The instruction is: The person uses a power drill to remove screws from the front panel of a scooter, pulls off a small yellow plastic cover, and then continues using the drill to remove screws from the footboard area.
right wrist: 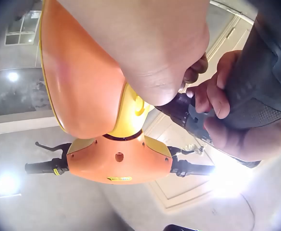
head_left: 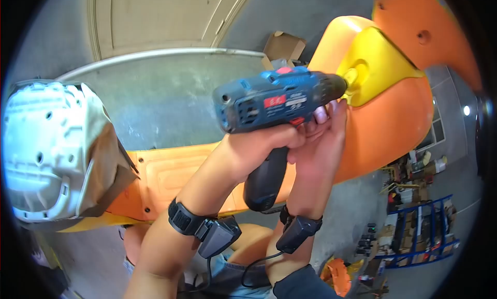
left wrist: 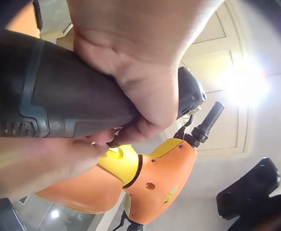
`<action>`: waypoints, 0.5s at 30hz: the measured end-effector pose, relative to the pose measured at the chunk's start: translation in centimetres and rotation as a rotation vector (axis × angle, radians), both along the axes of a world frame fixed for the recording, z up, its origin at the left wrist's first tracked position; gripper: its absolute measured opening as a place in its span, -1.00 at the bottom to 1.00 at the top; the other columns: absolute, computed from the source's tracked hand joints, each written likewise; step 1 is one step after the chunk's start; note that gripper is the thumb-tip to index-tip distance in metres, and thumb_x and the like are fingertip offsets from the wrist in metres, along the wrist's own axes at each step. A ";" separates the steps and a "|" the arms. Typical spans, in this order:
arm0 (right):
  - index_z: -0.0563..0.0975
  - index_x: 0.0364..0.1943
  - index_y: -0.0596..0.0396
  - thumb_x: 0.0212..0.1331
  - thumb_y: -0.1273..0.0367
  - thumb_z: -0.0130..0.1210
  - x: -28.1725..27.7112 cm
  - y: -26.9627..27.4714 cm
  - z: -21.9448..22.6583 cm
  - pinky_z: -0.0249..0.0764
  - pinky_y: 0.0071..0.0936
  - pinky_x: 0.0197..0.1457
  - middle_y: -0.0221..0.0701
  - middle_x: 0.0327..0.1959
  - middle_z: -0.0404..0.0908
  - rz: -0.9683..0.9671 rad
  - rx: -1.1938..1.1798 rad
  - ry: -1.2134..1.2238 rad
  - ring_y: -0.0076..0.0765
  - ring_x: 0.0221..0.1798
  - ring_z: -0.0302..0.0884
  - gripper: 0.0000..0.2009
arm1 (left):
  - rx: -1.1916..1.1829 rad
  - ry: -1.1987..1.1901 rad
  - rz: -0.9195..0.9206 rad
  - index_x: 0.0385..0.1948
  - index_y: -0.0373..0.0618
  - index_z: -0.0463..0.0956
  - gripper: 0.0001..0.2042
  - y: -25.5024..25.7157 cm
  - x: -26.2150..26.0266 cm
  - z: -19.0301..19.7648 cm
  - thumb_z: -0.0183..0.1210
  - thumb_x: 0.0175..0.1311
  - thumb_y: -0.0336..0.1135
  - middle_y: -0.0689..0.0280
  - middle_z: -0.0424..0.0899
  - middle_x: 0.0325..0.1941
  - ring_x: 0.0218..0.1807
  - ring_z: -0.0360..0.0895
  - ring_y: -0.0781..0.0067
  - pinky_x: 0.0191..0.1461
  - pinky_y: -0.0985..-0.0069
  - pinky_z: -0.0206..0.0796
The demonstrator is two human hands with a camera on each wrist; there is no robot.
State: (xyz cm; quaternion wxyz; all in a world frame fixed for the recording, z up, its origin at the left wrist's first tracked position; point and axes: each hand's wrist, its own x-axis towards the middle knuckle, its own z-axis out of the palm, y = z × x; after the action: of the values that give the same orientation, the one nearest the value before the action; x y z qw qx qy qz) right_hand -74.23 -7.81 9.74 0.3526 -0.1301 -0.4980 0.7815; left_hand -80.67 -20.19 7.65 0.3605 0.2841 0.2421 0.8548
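Observation:
A blue and black cordless drill (head_left: 274,100) lies sideways in the head view, its chuck (head_left: 336,86) right at a round recess in the yellow panel (head_left: 380,61). My left hand (head_left: 266,144) grips the drill's black handle (left wrist: 58,91), fingers curled round it near the trigger. Beneath the front of the drill is my right hand (head_left: 318,144), fingertips close by the chuck and the yellow panel. In the right wrist view, some fingers of that right hand (right wrist: 164,72) are curled beside the chuck; I cannot tell what they pinch. The drill's tip is hidden.
The yellow panel sits in an orange scooter body (head_left: 383,123) whose handlebar (right wrist: 193,169) shows in the right wrist view. A pale plastic shell (head_left: 44,149) stands at the left. Behind are an open cardboard box (head_left: 283,46) and a blue rack (head_left: 422,232).

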 end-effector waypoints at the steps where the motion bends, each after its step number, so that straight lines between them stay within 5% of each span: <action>1: 0.38 -0.21 -0.08 0.40 -0.02 -0.17 0.0 0.1 0.3 0.22 -0.54 -0.44 -0.62 -0.53 0.21 -0.001 -0.011 0.036 -0.61 -0.49 0.16 -0.66 | -0.011 0.036 -0.001 -0.30 -0.31 0.51 -0.76 -0.3 0.0 0.7 0.11 -0.08 -0.53 0.20 0.54 -0.51 -0.56 0.49 0.38 -0.41 0.52 0.34; 4: 0.35 0.17 0.10 0.42 -0.02 -0.20 0.2 -0.2 1.3 0.20 -0.56 -0.29 -0.56 -0.47 0.19 -0.007 -0.019 0.110 -0.61 -0.41 0.15 -0.49 | -0.130 -0.115 -0.014 -0.14 -0.30 0.47 -0.61 -0.4 0.3 1.3 0.07 -0.15 -0.52 0.16 0.52 -0.51 -0.59 0.47 0.35 -0.42 0.50 0.35; 7: 0.29 0.25 0.18 0.41 -0.02 -0.18 0.1 0.7 1.5 0.20 -0.57 -0.27 -0.57 -0.44 0.15 0.009 -0.050 0.130 -0.60 -0.39 0.14 -0.43 | -0.172 -0.073 0.009 -0.11 -0.30 0.46 -0.58 -0.6 0.5 1.6 0.07 -0.15 -0.50 0.14 0.52 -0.49 -0.60 0.46 0.34 -0.41 0.51 0.35; 12: 0.39 -0.09 0.07 0.37 0.05 -0.03 -0.4 0.6 1.9 0.16 -0.57 -0.30 -0.57 -0.45 0.12 0.068 -0.189 0.256 -0.60 -0.41 0.11 -0.64 | -0.144 -0.120 -0.004 -0.05 -0.31 0.44 -0.53 -0.8 0.8 1.5 0.05 -0.17 -0.52 0.10 0.51 -0.42 -0.58 0.46 0.29 -0.40 0.48 0.39; 15: 0.38 -0.08 0.04 0.36 0.07 0.00 -0.9 0.3 1.9 0.16 -0.56 -0.30 -0.58 -0.48 0.14 0.072 -0.268 0.295 -0.59 -0.43 0.11 -0.66 | -0.140 -0.087 -0.003 -0.01 -0.32 0.42 -0.50 -0.8 0.6 1.0 0.06 -0.17 -0.52 0.08 0.54 -0.39 -0.57 0.48 0.29 -0.42 0.47 0.40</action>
State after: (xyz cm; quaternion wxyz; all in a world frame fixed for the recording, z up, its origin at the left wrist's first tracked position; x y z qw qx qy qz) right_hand -75.08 -7.49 11.67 0.3728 -0.0423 -0.3368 0.8636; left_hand -80.08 -20.98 8.63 0.3911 0.2210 0.2849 0.8468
